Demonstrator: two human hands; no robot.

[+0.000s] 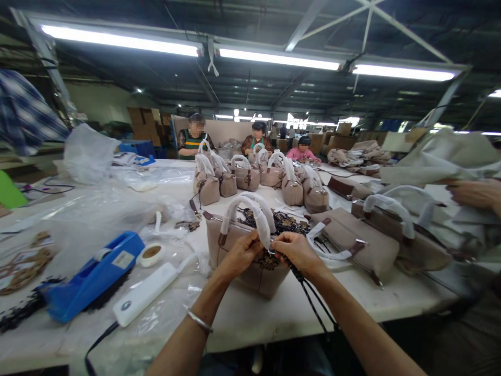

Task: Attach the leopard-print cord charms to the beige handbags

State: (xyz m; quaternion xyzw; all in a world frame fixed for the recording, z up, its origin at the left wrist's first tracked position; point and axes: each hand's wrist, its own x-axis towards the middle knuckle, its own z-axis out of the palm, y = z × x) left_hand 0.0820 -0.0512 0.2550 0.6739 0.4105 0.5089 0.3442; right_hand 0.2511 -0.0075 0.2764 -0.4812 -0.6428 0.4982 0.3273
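Observation:
A beige handbag (223,250) stands upright before me, its handles (256,209) wrapped in white film. My left hand (242,254) is closed in a pinch at the lower end of the near handle. Opposite it, my right hand (299,251) pinches a black cord (307,287) close to a small metal fitting at the handle's base. The cord's loose strands hang over the table edge. Between my hands a dark gold flower charm (269,261) lies against the bag's front. My fingers hide the exact point of attachment. Behind the bag lies a pile of black cords and charms (291,222).
At left are a blue tape dispenser (97,277), a tape roll (151,255) and a white corded device (146,292). Beige bags (344,230) lie at right; several finished-looking bags (246,177) stand farther back. Another person's hand (475,194) is at far right. Co-workers sit opposite.

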